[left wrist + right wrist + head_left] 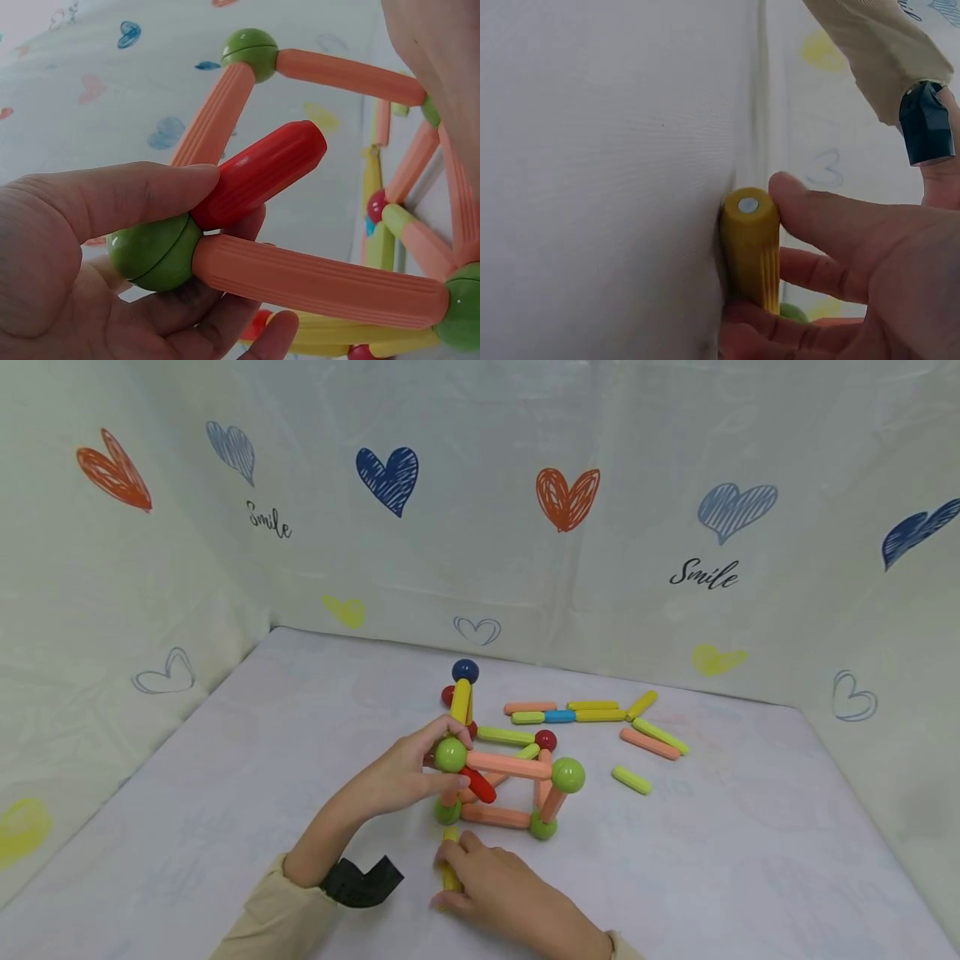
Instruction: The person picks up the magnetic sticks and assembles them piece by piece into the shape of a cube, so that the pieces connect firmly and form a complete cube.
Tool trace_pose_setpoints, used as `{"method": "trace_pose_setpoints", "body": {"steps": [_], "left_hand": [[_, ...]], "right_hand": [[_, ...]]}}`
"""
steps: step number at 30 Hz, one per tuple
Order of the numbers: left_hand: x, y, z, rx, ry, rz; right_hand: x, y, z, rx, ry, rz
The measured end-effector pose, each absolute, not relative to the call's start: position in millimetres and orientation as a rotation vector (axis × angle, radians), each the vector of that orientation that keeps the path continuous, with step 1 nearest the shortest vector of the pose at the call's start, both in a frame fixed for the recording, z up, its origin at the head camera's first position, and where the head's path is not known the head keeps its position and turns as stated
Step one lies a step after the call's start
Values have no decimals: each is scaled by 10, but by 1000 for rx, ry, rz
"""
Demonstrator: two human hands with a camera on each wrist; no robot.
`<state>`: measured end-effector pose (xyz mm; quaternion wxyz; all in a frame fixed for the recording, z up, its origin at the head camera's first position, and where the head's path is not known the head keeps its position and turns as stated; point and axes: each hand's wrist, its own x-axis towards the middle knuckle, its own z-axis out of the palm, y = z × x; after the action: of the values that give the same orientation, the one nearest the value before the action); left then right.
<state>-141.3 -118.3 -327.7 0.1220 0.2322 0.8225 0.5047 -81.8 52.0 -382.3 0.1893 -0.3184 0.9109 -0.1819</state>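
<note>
In the head view, a ball-and-rod frame is standing around the middle of the surface, and several loose rods are lying to its right, toward the far edge. The left hand is reaching over from the near edge, its grip pinching a red rod beside an upper green ball of the frame. Nearer the near edge, the right hand is gripping a yellow rod just in front of the frame.

In the left wrist view, the thumb is pressing the red rod while a finger is supporting it from behind; the thumb is partly hiding the joint with the ball. Steadying ball and rod together should help avoid twisting the attached salmon rods.

In the right wrist view, the yellow rod is seemingly lying along the surface, a silvery disc showing in its end. The thumb is touching its side, fingers bracing farther along. Holding it by the sides, leaving that disc uncovered and the frame unbumped, probably works best.
</note>
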Motion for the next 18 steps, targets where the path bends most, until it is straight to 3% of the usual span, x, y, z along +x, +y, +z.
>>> {"method": "trace_pose_setpoints", "body": {"steps": [9,18], "left_hand": [[-1412,-1176,-3277,673,2414,1470],[-1403,-1178,-3272,665,2411,1472]], "right_hand": [[-839,681,-3688,-553,2628,-522],[-897,838,-3589,-609,2850,-553]]}}
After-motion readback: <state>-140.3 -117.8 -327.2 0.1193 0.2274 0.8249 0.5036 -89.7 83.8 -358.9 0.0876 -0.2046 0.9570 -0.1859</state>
